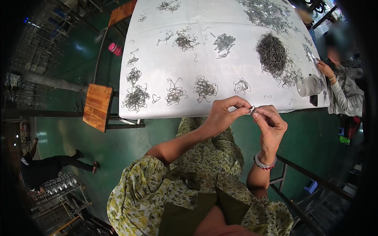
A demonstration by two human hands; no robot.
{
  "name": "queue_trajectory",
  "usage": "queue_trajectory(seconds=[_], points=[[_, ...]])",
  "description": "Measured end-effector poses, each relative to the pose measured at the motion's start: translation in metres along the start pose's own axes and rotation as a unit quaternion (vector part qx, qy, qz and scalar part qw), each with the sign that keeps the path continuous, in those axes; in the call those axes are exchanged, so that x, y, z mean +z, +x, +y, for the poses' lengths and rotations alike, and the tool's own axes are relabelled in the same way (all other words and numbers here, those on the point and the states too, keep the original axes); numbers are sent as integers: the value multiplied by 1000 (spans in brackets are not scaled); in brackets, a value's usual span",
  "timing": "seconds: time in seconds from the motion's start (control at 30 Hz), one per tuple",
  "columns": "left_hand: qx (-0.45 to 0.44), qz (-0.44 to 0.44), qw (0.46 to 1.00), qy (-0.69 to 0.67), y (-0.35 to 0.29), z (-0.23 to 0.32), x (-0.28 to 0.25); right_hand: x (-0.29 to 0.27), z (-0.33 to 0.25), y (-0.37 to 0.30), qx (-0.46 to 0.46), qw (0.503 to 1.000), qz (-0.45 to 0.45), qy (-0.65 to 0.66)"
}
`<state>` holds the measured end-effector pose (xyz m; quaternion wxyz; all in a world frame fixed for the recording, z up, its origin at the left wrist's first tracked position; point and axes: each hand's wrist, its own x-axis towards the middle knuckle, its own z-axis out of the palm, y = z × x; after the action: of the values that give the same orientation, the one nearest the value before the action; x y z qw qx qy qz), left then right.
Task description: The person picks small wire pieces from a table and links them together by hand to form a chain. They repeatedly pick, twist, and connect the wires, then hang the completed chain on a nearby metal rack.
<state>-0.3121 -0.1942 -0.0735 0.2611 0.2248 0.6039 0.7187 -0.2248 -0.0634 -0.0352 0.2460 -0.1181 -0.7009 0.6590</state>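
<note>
Just past the near edge of a white-covered table (165, 70), my two hands meet fingertip to fingertip. Thumb and forefinger of my left hand (222, 115) pinch a small metal hook (253, 109). My right hand (272, 128) grips the same small piece from the other side, its fingers curled closed. The fingertips hide most of the piece, so I cannot tell whether it is one hook or two joined. Nearest on the table lie a small heap of thin wire hooks (241, 85), a larger heap (205, 89) left of it, and a single S-shaped hook (267, 96).
A big dark mound of hooks (271, 54) and a spread of shiny metal pieces (267, 15) lie farther off. At the right are a clear plastic tub (308, 86), a dark phone-like object (314, 98) and another person's hand (325, 69). A wooden stool (98, 107) stands left.
</note>
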Motion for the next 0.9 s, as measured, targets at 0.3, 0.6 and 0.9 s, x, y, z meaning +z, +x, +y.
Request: queue_trajectory(seconds=[0.3,0.6,0.9], points=[[13,-38,999,37,6,-11,-8,0,4,8,26,999,14,-13],[28,-43,996,68,0,-12,-18,13,1,3,32,999,20,-5],[64,253,838,480,101,-46,-143,18,-15,-7,48,998,0,-40]])
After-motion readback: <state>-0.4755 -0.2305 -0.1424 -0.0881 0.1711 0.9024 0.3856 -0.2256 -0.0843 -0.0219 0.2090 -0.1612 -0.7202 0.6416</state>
